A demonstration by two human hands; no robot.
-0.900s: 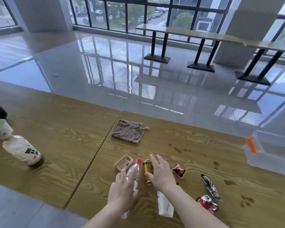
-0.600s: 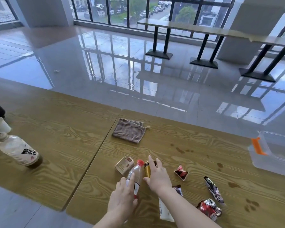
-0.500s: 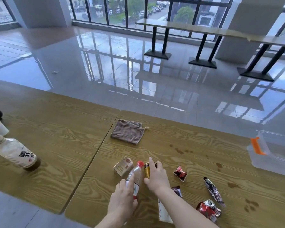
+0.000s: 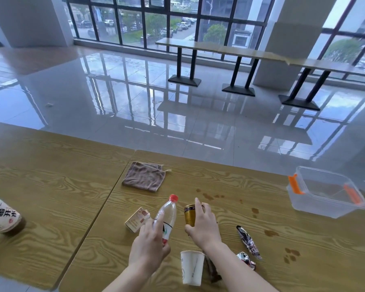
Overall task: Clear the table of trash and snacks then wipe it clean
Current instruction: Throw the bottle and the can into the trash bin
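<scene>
My left hand (image 4: pixel 149 244) grips a clear plastic bottle (image 4: pixel 168 214) with a red cap, tilted up off the wooden table (image 4: pixel 230 186). My right hand (image 4: pixel 203 225) is wrapped around a gold can (image 4: pixel 189 213) that stands beside the bottle. A small carton (image 4: pixel 136 219) lies left of the bottle. A white paper cup (image 4: pixel 191 267) lies on its side near the front edge. Crumpled wrappers (image 4: pixel 248 242) lie to the right, one (image 4: pixel 246 259) by my right forearm. A brown cloth (image 4: pixel 144 175) lies folded farther back. Brown stains (image 4: pixel 271 233) dot the wood.
A clear plastic bin (image 4: pixel 325 193) with orange clips sits at the table's right end. On the adjoining left table (image 4: pixel 51 186) stands a white-labelled drink bottle (image 4: pixel 2 213). Beyond the tables is a glossy tiled floor and a long bench table (image 4: pixel 230 49) by the windows.
My left hand has closed on the plastic bottle and tilted it up. My right hand has closed around the gold can. The view has shifted closer and slightly right.
</scene>
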